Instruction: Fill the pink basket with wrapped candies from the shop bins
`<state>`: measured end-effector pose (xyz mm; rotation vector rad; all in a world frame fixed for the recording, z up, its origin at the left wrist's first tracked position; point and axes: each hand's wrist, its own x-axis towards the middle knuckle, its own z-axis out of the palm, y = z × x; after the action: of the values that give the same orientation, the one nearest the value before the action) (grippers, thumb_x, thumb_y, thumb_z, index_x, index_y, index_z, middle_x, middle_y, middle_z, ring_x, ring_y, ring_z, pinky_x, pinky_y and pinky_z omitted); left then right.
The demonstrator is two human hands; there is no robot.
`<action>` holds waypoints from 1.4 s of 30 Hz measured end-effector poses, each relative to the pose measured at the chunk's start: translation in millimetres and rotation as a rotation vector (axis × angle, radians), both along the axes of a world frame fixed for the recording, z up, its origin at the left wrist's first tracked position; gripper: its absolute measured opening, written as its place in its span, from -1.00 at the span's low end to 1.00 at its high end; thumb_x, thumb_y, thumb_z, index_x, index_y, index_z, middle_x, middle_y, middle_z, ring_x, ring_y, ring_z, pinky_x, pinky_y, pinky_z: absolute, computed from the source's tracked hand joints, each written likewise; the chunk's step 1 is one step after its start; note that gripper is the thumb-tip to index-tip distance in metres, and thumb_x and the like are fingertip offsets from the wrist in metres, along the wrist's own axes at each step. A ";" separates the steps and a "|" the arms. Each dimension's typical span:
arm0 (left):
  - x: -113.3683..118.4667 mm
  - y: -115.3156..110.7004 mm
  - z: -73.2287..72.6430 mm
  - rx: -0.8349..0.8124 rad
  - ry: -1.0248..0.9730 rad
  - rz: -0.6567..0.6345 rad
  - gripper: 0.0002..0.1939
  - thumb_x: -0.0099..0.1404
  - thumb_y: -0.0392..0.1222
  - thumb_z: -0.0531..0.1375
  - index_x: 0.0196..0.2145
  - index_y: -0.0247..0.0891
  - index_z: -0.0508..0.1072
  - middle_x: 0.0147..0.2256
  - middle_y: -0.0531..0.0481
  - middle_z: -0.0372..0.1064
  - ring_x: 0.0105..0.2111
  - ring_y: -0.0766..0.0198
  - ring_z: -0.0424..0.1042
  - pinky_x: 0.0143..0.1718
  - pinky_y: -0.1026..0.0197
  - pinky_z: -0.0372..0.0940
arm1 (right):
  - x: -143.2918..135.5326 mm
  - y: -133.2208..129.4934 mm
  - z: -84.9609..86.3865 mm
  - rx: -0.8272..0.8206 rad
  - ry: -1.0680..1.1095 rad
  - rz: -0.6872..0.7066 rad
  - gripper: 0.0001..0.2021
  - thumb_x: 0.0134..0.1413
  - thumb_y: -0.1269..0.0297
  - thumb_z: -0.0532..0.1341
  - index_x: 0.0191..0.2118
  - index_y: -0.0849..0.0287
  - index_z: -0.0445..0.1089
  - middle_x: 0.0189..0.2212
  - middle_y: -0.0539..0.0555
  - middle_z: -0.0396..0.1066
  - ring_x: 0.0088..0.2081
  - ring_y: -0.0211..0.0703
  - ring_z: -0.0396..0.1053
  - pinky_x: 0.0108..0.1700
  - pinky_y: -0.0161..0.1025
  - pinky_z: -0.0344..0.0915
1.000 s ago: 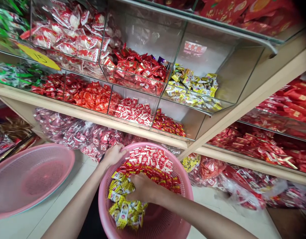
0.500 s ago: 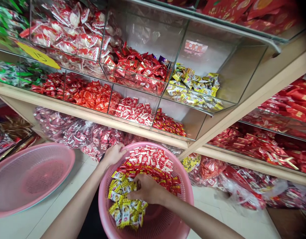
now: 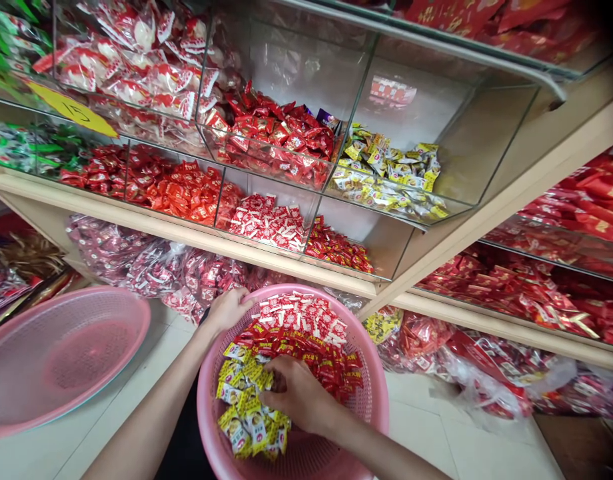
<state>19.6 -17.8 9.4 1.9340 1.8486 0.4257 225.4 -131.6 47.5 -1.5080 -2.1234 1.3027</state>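
Finding room at six o'clock in the pink perforated basket (image 3: 380, 393); meeting yellow-wrapped candies (image 3: 256, 427) at eight, right forearm (image 3: 369, 445) at four.

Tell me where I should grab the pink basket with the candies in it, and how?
I'd take the pink basket by its rim on the right side, coming from outside, fingers curled over the edge. The rim is round and raised, the candies lie lower inside, and floor shows beside it there. The left grip has the far-left rim.
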 end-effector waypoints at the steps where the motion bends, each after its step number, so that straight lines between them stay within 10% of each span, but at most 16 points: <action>1: 0.2 0.0 0.6 -0.001 0.003 -0.002 -0.68 0.25 0.07 0.02 -0.46 -0.20 0.36 -0.55 0.07 0.33 -0.53 0.30 0.27 -0.48 0.30 -0.02 | -1.2 -0.3 1.4 0.012 -0.004 0.007 -0.67 -0.12 0.29 0.30 -0.14 0.18 0.45 -0.20 0.09 0.41 -0.12 -0.12 0.32 -0.09 -0.29 0.19; 42: 1.2 -0.9 1.4 -0.011 0.014 0.006 -0.75 0.22 -0.01 0.01 -0.46 -0.19 0.34 -0.52 0.04 0.36 -0.50 0.25 0.32 -0.46 0.29 0.03 | 8.8 0.6 -14.2 -0.044 0.244 -0.044 -0.83 -0.12 0.41 0.19 -0.54 0.18 0.14 -0.60 -0.12 0.06 -0.52 -0.36 0.04 -0.49 -0.36 -0.07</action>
<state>20.9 -18.6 10.8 1.9290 1.8626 0.4036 234.2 -131.0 33.4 -1.3267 -1.9109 1.4444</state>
